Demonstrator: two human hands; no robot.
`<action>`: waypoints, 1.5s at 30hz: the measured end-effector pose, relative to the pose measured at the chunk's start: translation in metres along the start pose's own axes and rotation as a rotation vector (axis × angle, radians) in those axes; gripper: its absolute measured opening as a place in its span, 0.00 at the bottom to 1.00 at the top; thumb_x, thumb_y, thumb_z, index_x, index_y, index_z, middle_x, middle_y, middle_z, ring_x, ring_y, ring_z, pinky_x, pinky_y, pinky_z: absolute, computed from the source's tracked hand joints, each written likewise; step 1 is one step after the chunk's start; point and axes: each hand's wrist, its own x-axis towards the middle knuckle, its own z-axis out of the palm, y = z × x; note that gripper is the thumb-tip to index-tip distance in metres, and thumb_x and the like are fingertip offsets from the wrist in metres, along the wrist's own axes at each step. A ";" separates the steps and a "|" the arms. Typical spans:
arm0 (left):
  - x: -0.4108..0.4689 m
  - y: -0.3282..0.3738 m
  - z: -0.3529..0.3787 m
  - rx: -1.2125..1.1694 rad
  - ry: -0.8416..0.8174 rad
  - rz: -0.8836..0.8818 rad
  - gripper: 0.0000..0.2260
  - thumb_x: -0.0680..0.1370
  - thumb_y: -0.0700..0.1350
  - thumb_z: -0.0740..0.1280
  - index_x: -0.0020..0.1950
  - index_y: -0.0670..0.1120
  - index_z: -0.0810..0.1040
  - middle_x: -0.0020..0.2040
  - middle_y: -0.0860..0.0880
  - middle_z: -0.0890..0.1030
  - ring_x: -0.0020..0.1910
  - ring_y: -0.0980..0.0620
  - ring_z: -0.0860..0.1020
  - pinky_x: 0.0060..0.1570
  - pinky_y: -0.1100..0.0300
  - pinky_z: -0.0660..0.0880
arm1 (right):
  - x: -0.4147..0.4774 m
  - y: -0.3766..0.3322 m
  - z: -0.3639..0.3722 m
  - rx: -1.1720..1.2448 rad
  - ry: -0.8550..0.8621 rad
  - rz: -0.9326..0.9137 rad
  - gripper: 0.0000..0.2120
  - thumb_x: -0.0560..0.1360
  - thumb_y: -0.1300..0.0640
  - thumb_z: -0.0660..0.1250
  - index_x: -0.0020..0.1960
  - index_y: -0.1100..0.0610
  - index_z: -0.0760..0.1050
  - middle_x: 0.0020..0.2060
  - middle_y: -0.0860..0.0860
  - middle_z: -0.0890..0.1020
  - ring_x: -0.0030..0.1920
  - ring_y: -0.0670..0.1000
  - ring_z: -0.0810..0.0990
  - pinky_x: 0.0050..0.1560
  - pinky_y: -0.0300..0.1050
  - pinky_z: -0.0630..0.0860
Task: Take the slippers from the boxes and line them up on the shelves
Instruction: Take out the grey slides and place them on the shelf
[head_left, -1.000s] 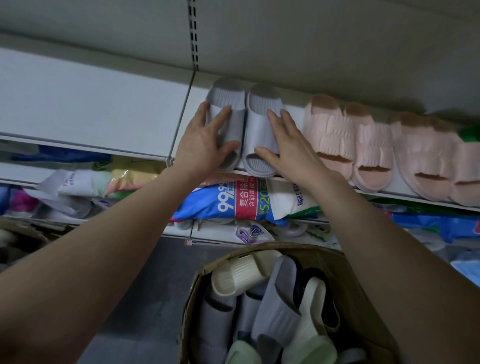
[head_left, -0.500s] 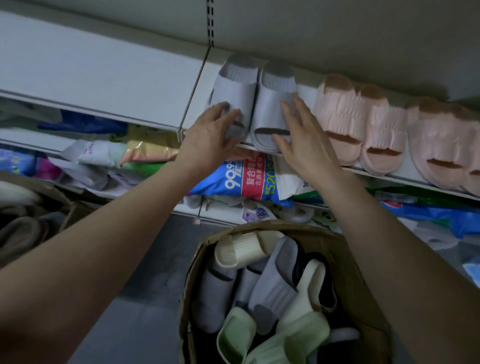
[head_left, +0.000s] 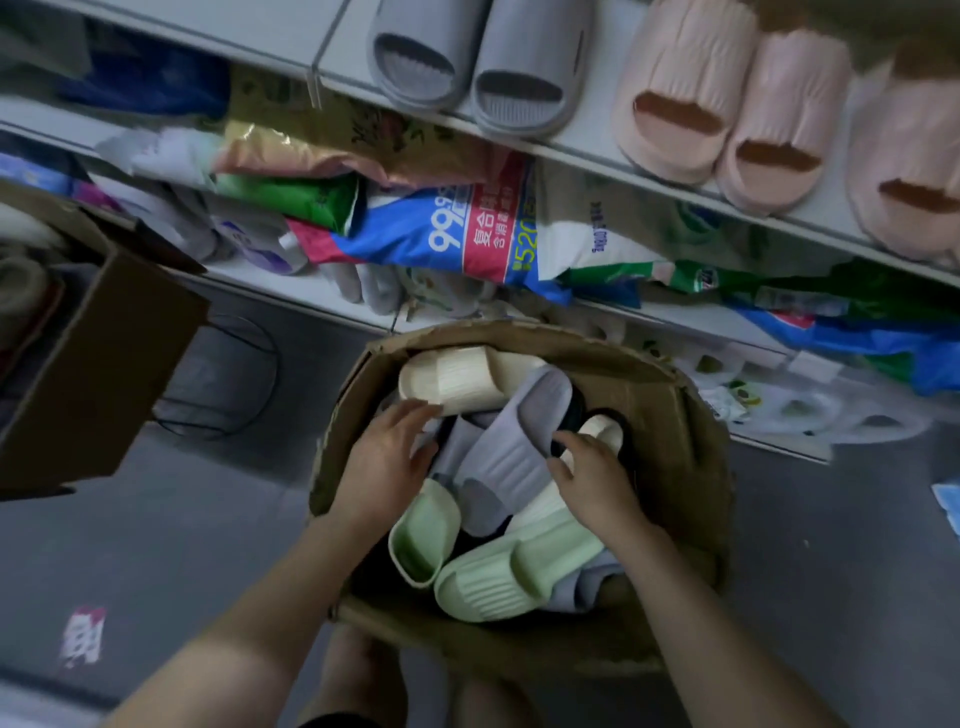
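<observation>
A worn cardboard box (head_left: 670, 415) stands on the floor below the shelves, filled with several grey, cream and pale green slippers. Both of my hands are inside it. My left hand (head_left: 384, 462) reaches in with loosely spread fingers, their tips by the cream slipper (head_left: 447, 382) and the grey ones. My right hand (head_left: 597, 480) has bent fingers and thumb at the right edge of a grey slipper (head_left: 506, 452) lying across the pile; whether it grips the slipper is unclear. On the upper shelf (head_left: 587, 140) a grey pair (head_left: 478, 57) stands beside pink slippers (head_left: 727, 114).
Bags of packaged goods (head_left: 467, 228) crowd the shelf under the slippers. A second cardboard box (head_left: 104, 374) sits at the left on the grey floor (head_left: 156, 545). More packets lie on the lowest shelf at the right.
Both hands left the grey pair on the upper shelf and dropped into the box. My view tilted down with them.
</observation>
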 end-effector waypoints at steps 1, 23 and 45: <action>-0.013 -0.006 0.009 0.013 -0.051 -0.035 0.18 0.74 0.39 0.71 0.64 0.43 0.77 0.61 0.44 0.78 0.58 0.43 0.78 0.53 0.53 0.77 | 0.003 0.002 0.008 0.023 -0.076 0.022 0.20 0.82 0.51 0.61 0.72 0.55 0.67 0.66 0.54 0.73 0.66 0.56 0.72 0.61 0.53 0.73; 0.030 -0.003 0.096 0.461 -0.406 0.074 0.23 0.81 0.44 0.58 0.76 0.45 0.60 0.76 0.45 0.61 0.74 0.43 0.59 0.71 0.54 0.58 | -0.017 0.060 -0.004 0.042 0.129 0.033 0.13 0.81 0.52 0.61 0.63 0.53 0.76 0.58 0.53 0.76 0.59 0.56 0.72 0.56 0.48 0.70; -0.021 0.015 0.051 -0.497 -0.433 -0.516 0.36 0.66 0.61 0.75 0.71 0.50 0.70 0.60 0.51 0.79 0.58 0.51 0.78 0.57 0.46 0.77 | -0.059 0.119 0.048 -0.314 -0.074 0.242 0.20 0.79 0.62 0.59 0.70 0.53 0.67 0.67 0.53 0.72 0.69 0.56 0.67 0.65 0.50 0.69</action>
